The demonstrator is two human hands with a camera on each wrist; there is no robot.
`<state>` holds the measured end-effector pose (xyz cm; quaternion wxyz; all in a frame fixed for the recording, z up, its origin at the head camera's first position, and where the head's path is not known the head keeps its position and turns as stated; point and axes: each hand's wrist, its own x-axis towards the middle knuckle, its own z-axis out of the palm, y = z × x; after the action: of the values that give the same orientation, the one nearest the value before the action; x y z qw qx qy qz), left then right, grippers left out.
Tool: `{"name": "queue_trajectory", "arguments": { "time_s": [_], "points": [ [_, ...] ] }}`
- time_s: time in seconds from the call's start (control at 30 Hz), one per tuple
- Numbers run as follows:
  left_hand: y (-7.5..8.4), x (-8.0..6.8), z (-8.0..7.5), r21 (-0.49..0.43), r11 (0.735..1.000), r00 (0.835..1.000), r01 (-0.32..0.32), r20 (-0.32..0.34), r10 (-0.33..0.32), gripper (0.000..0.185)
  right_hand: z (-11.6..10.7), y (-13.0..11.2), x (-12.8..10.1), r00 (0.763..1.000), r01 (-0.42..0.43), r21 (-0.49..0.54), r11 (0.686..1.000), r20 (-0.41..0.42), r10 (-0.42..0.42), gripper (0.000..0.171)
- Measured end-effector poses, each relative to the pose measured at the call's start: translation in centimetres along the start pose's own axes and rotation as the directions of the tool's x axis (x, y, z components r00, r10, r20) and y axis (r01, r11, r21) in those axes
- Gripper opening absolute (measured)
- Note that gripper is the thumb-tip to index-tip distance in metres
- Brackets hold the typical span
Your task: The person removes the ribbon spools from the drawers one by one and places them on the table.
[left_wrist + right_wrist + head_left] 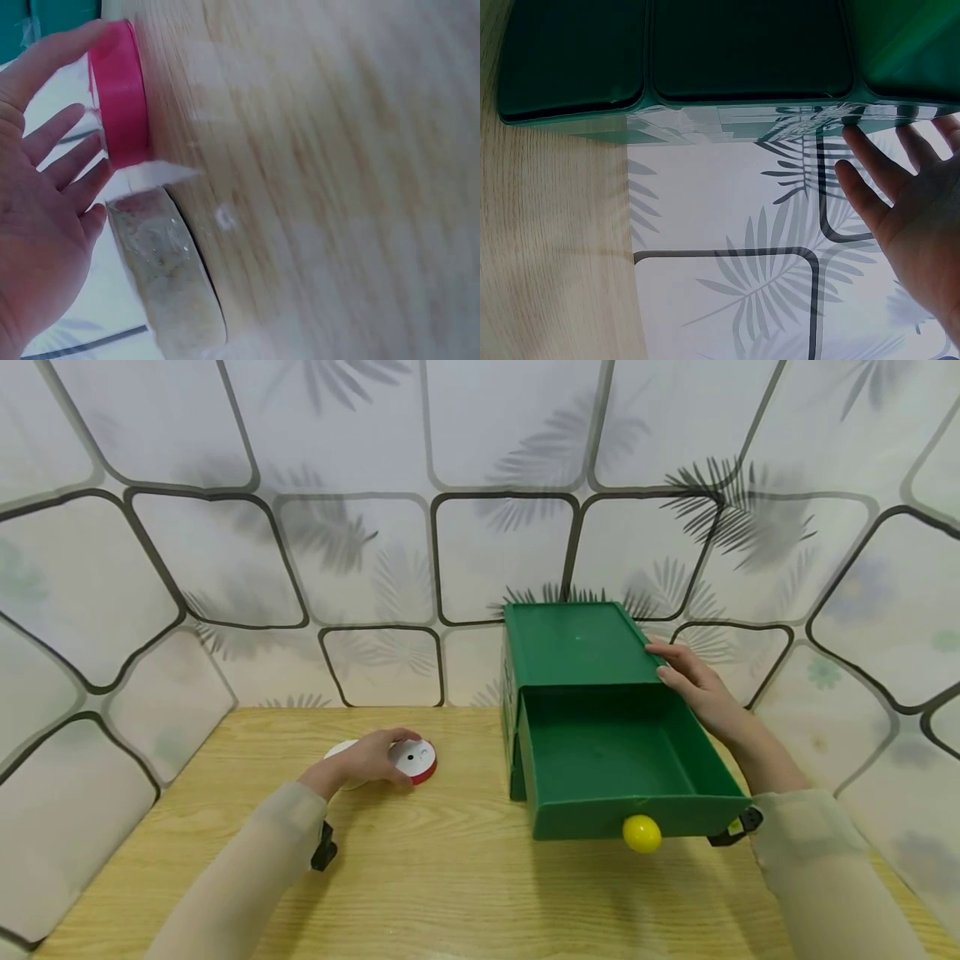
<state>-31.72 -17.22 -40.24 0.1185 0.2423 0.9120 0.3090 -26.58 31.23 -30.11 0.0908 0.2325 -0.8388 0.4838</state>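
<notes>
Head view: left hand (365,758) resting flat, fingers straight, over red-rimmed spool (415,761) on wooden table (450,877), left of green drawer box (577,647). Right hand (693,681) steadying box top, fingers extended, holding nothing. Better curling fingers round spool rim before lifting toward open drawer (622,777).

Green drawer box (573,647), yellow knob (642,833), red-rimmed roll (416,760)
</notes>
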Motion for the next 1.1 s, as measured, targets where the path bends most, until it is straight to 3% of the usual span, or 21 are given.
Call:
{"name": "queue_trajectory", "arguments": {
  "time_s": [0.1,0.37,0.67,0.97,1.1],
  "points": [
    [0.6,-0.4,0.1,-0.042,0.999,1.0,0.008,-0.024,-0.009,0.071,0.0,0.1,0.0,1.0,-0.002,-0.011,1.0,-0.002,0.002,0.041],
    [4.0,-2.0,0.8,-0.126,0.987,0.994,-0.098,-0.059,0.092,0.059,0.0,0.1,0.0,1.0,-0.002,-0.02,1.0,-0.012,0.001,0.041],
    [8.5,-3.8,3.6,-0.279,0.926,0.967,-0.256,-0.078,0.243,0.058,0.1,0.0,0.0,1.0,0.014,-0.023,1.0,-0.011,-0.014,0.041],
    [11.2,-5.4,7.0,-0.452,0.858,0.965,-0.242,-0.018,0.263,0.053,0.2,-0.2,0.0,1.0,0.01,-0.003,1.0,-0.005,-0.01,0.041],
    [12.2,-6.3,8.3,-0.534,0.821,0.962,-0.203,0.047,0.269,0.057,0.2,-0.1,-0.1,1.0,0.009,-0.001,1.0,-0.007,-0.009,0.041]
  ]
}}
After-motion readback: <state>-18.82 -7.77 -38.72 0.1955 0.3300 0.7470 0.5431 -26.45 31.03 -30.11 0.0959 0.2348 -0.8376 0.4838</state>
